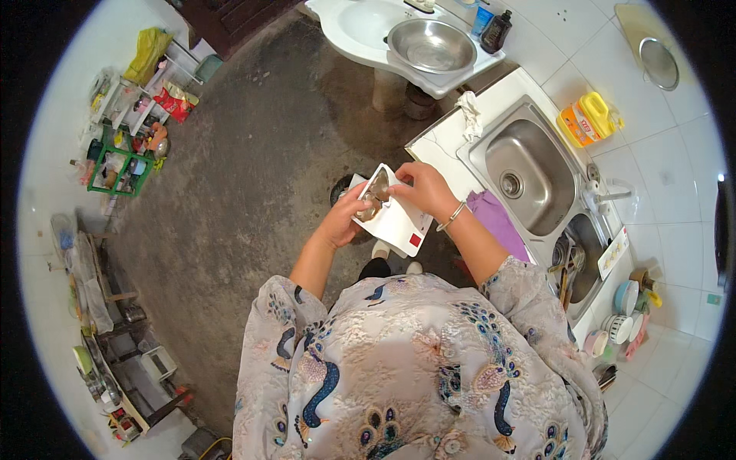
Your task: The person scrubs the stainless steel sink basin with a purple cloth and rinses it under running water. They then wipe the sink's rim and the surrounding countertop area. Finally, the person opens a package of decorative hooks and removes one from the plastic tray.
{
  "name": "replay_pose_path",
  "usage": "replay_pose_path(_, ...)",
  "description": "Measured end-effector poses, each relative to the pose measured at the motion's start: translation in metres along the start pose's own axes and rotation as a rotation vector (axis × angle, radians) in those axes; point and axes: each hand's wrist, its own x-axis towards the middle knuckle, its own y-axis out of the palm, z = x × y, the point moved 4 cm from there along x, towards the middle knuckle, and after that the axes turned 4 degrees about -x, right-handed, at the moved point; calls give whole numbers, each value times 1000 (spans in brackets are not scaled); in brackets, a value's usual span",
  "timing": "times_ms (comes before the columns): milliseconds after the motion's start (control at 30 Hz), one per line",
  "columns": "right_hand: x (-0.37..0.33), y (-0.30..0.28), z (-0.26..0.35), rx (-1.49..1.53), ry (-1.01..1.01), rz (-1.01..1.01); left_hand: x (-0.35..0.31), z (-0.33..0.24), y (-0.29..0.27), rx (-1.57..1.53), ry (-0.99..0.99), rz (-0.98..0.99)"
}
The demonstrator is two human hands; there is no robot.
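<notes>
In front of my body, above the floor, I hold a white flat box [397, 224] at a tilt. Its face carries a red square and a patch of silvery-brown rounded shapes; whether that patch is printed or an opening I cannot tell. My left hand [340, 221] grips the box's left edge, thumb on the face and the other fingers partly hidden. At the upper right edge, my right hand [428, 189] has its fingers bent and pinched together against the box. A bangle circles my right wrist.
To the right stands a counter with a double steel sink [529, 169], a purple cloth [497, 222], a yellow jug [589, 120] and stacked bowls [617, 328]. Ahead, a washbasin [349, 27] bears a steel bowl [432, 46]. Shelves with a green crate [121, 172] line the left wall.
</notes>
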Motion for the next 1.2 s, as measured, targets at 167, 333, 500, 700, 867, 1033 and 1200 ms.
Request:
replay_pose_path(167, -9, -11, 3, -199, -47, 23, -2, 19, 22, 283, 89, -103)
replay_pose_path(333, -20, 9, 1, -244, -59, -61, -16, 34, 30, 277, 52, -272)
replay_pose_path(500, -29, 26, 12, -343, -142, -136, -33, 32, 30, 211, 45, -361)
replay_pose_path(700, 2, 34, 8, 153, 5, 215, -53, 9, -8, 97, 38, -294)
replay_pose_path(867, 21, 70, 24, -61, 95, 184, -60, -14, -46, 198, -49, -330)
replay_pose_path(1033, 72, 91, -33, -28, 290, 58, -78, -37, -100, -7, 35, -338)
replay_pose_path(1200, 97, 99, 2, 363, 295, 67, -93, -64, -136, -161, 267, -261)
